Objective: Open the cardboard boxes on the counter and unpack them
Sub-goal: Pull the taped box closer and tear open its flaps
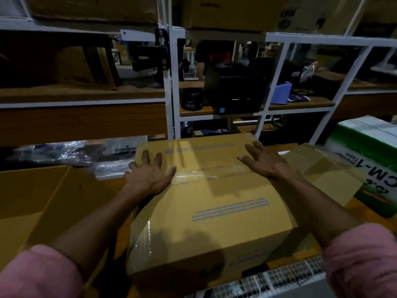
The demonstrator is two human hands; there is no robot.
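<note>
Cardboard box (214,203), taped shut with clear tape, sits in the middle of the counter (111,183), near the viewer. Both hands lie flat on its far top, fingers spread wide: left hand (150,175) at the left edge, right hand (262,160) toward the right. An open cardboard box (43,196) stands just left.
</note>
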